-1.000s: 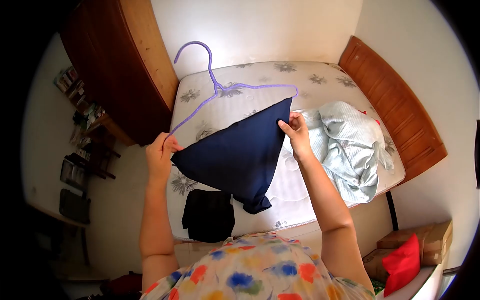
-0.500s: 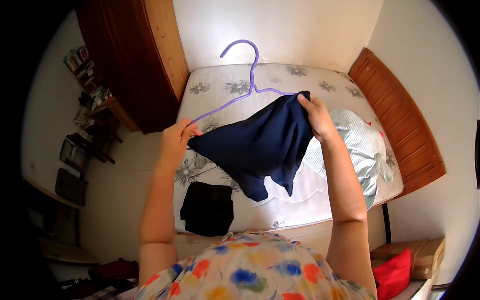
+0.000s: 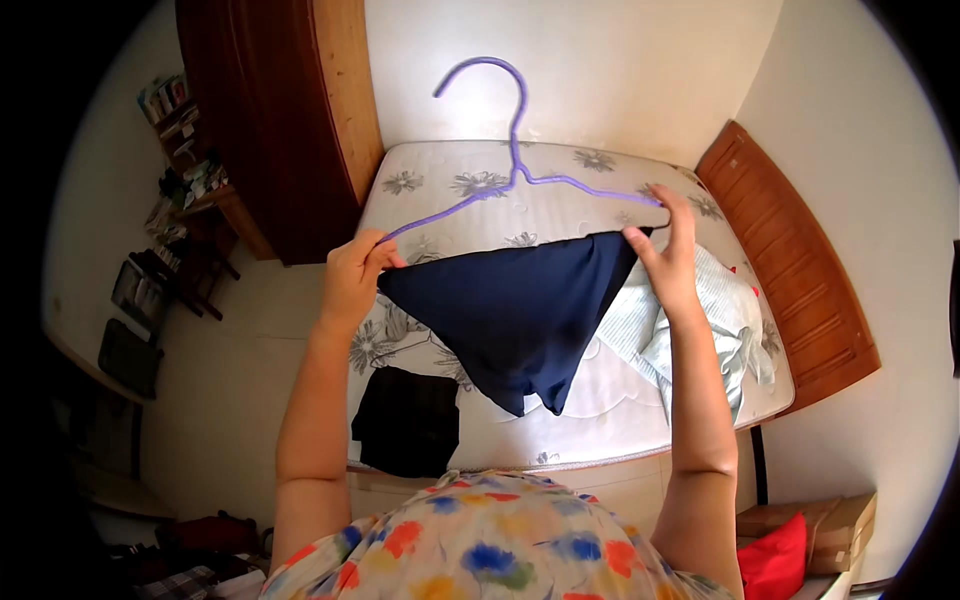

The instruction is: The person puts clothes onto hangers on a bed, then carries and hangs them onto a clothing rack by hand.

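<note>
A purple hanger (image 3: 519, 170) is held up above the mattress, its hook pointing up. Below its lower edge a dark navy garment (image 3: 510, 310) hangs stretched between both hands. My left hand (image 3: 355, 272) pinches the garment's left corner together with the hanger's left end. With thumb and fingers, my right hand (image 3: 670, 255) grips the garment's top right corner at the hanger's right end. On the mattress's near left part lies a folded black cloth (image 3: 407, 422).
The floral mattress (image 3: 600, 390) carries a crumpled pale striped cloth (image 3: 715, 320) at the right, by the wooden headboard (image 3: 790, 280). A dark wardrobe (image 3: 270, 120) stands at the left. Cardboard boxes (image 3: 845, 525) and a red cushion (image 3: 775, 560) are at lower right.
The hanger and garment have shifted right. My right hand has moved outward to the hanger's right end, and the garment's top edge is now nearly straight. The view has turned slightly.
</note>
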`<state>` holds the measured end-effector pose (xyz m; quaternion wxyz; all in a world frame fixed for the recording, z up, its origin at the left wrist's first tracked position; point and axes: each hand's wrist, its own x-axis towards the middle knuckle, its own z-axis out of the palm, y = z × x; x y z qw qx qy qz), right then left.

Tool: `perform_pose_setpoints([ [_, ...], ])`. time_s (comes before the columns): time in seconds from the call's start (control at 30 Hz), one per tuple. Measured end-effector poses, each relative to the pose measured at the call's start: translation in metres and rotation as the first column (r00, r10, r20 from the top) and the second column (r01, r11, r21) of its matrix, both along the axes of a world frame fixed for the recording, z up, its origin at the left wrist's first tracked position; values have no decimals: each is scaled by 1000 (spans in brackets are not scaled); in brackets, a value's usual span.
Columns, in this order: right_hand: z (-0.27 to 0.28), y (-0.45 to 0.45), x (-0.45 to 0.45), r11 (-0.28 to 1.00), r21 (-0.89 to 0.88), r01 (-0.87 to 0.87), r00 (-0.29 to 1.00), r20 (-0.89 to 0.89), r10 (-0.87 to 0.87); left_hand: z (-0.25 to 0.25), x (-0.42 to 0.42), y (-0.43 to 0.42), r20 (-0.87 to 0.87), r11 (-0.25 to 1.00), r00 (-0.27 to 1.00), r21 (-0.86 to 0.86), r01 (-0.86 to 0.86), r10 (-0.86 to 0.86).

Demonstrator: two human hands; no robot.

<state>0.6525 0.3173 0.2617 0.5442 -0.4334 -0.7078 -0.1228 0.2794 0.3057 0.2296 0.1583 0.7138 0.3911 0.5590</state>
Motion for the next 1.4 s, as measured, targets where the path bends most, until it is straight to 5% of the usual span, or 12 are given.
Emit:
perform_pose_setpoints([
  [0.1,11,-9,-7,983,-181,-38,964,252,84,4,7,2,-49,998,998,-50,30,-32],
  [0.2,11,-18,-23,783,-554,-284,958,-138,250,3,8,0,-35,995,999,-86,-43,40],
  [0.3,-3,-18,-35,875,-417,-245,969,-134,207,-22,6,17,142,970,968,99,-223,208],
  [0.4,-7,-16,-37,896,-395,-205,974,-172,148,-72,13,18,543,941,774,-101,-324,325],
  [0.5,-10,-9,-33,875,-420,-240,960,-234,151,-114,31,2,613,973,785,-220,63,88],
  [0.6,-11,-11,-36,868,-428,-251,960,-222,169,-116,50,-6,612,977,789,-125,174,-62],
  [1.03,-28,-4,-35,815,-504,-286,948,-274,164,-118,38,3,676,848,737,-399,350,14],
  [1.27,-36,2,-26,831,-534,-155,960,-280,-1,-166,56,-26,359,669,904,-616,416,-232],
  [1.3,-38,4,-26,849,-514,-121,966,-259,-19,-166,55,-27,430,528,871,-695,488,-239],
  [1.4,-53,7,-26,866,-498,-52,979,-197,-55,-160,63,-28,620,593,771,-570,569,-144],
])
